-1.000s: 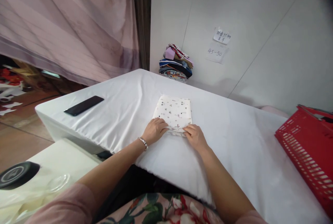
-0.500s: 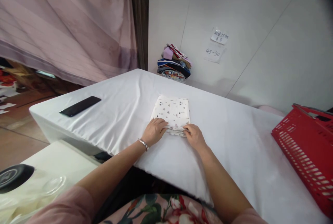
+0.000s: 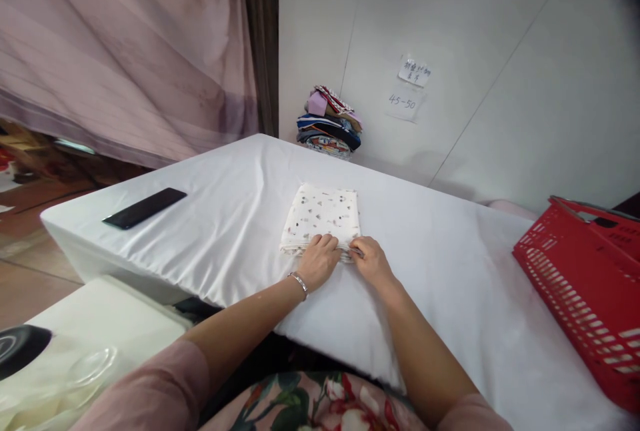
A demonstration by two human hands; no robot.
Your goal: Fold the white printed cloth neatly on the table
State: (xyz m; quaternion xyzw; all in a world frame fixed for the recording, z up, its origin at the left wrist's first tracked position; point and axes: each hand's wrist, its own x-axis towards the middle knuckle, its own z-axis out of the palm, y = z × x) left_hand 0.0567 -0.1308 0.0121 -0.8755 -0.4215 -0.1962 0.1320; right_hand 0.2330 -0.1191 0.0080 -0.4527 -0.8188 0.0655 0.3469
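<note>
A folded white cloth with a small dark print lies in several layers on the white-covered table. My left hand rests on its near edge, fingers bent over the layers; a silver bracelet circles that wrist. At the near right corner my right hand pinches the edge layers between thumb and fingers. The two hands are close together, and the left fingertips are partly hidden by the hand itself.
A black phone lies at the table's left. To the right stands a red plastic basket. Folded fabrics are piled beyond the far edge, by the wall. A lower white surface at left bears a black round object.
My left hand has slid right along the cloth's near edge, towards my right hand, uncovering the near left corner. My right hand keeps its pinch at the right corner. The view has shifted slightly.
</note>
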